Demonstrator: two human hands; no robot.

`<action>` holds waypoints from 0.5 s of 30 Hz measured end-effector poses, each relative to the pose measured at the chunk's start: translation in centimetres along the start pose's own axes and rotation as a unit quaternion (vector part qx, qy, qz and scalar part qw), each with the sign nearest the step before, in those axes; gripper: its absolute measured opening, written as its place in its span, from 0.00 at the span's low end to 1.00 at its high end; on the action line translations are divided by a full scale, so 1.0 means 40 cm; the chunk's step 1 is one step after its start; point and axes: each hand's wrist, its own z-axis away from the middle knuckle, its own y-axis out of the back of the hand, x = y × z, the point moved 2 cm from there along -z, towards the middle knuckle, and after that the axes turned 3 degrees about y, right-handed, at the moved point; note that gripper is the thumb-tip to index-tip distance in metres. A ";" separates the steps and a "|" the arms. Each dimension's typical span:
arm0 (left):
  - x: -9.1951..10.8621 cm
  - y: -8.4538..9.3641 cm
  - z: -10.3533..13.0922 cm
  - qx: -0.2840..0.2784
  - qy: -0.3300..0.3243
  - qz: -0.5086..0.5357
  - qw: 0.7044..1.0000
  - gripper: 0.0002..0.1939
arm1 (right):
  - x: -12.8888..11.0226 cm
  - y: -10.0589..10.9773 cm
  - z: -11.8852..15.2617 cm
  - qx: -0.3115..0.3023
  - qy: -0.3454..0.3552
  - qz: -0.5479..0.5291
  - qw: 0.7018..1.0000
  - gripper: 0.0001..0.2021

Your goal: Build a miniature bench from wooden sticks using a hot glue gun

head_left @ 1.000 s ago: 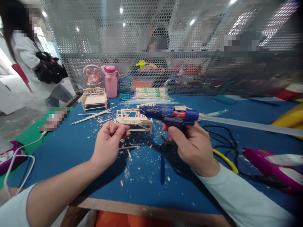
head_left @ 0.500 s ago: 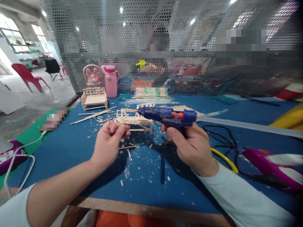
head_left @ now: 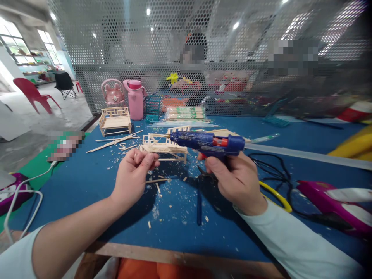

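My left hand (head_left: 130, 174) is closed, thumb and fingers pinching the near left edge of a small bench frame (head_left: 174, 149) made of thin wooden sticks. My right hand (head_left: 238, 182) wraps round the grip of a blue hot glue gun (head_left: 200, 142) with an orange-red trigger. Its nozzle points left, close to the upper stick of the frame; whether it touches cannot be made out. A long translucent glue stick (head_left: 305, 155) sticks out of the gun's rear. Below my right hand lies a blue-handled tool (head_left: 199, 205) with a dark head, partly hidden.
A similar stick bench (head_left: 116, 123) stands at back left near a pink bottle (head_left: 136, 101). Loose sticks (head_left: 116, 142) and scraps litter the blue tabletop (head_left: 174, 228). Black cable (head_left: 273, 170), a yellow loop (head_left: 280, 197) and a purple-white device (head_left: 334, 205) lie right. Perforated mesh (head_left: 232, 89) stands behind.
The glue gun and my right hand have shifted very slightly right, the nozzle staying by the frame's upper stick. My left hand holds its place.
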 end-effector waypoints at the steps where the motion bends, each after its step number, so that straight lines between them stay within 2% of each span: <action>1: 0.000 0.000 0.000 -0.001 0.000 0.000 1.000 0.21 | 0.001 0.001 0.000 -0.004 0.003 0.000 1.000 0.10; 8: -0.002 0.002 -0.001 -0.005 -0.002 -0.001 1.000 0.21 | 0.000 -0.002 -0.007 -0.027 0.049 0.039 0.998 0.10; 15: -0.002 0.001 -0.001 -0.001 -0.001 -0.002 1.000 0.21 | 0.002 -0.003 -0.002 0.002 0.026 0.025 0.999 0.12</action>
